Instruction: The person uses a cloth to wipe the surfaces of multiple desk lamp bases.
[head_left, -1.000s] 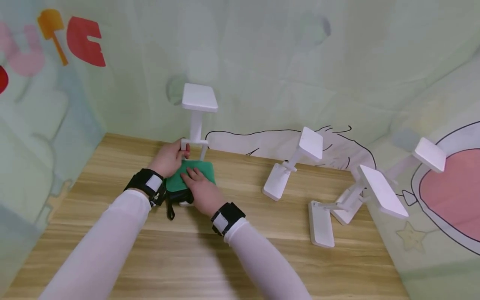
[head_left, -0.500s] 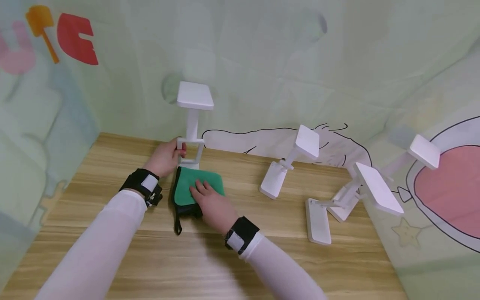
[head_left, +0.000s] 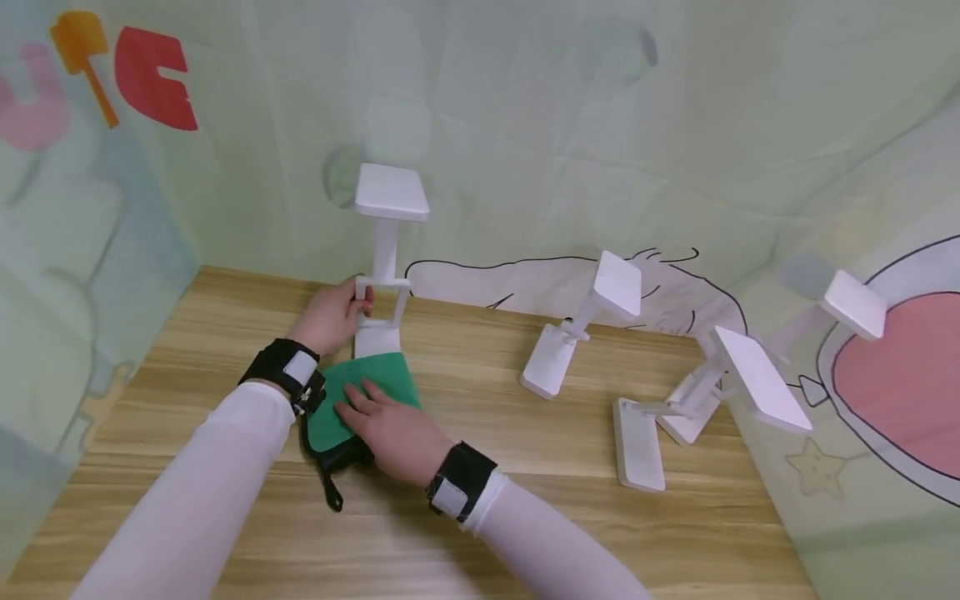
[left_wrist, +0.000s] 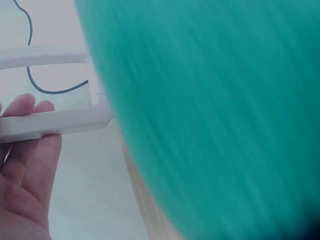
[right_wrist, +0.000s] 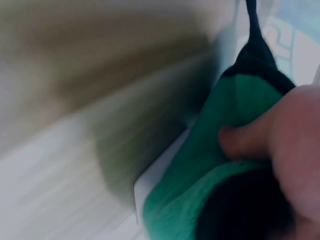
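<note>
A white desk lamp (head_left: 392, 192) stands at the back left, its flat head raised on a jointed arm. My left hand (head_left: 327, 317) grips one side bar of the lamp's arm; in the left wrist view, fingers and thumb curl round the white bar (left_wrist: 60, 122). A green cloth (head_left: 390, 379) with black edging and a black loop covers the front of the lamp's base. My right hand (head_left: 401, 437) lies on the cloth with fingers spread on top. In the right wrist view its thumb (right_wrist: 245, 140) pinches into the cloth's folds. Most of the lamp's base is hidden.
To the right stand more white lamps: a small lamp (head_left: 551, 360), a lamp with its head tilted (head_left: 761, 379), and a lamp near the right wall (head_left: 855, 304). A printed curtain (head_left: 510, 125) closes off the back of the wooden table (head_left: 465, 417).
My right hand and the cloth slid from the lamp's joint toward the front of its base, first rightward, then back left. My left hand keeps its grip on the lamp.
</note>
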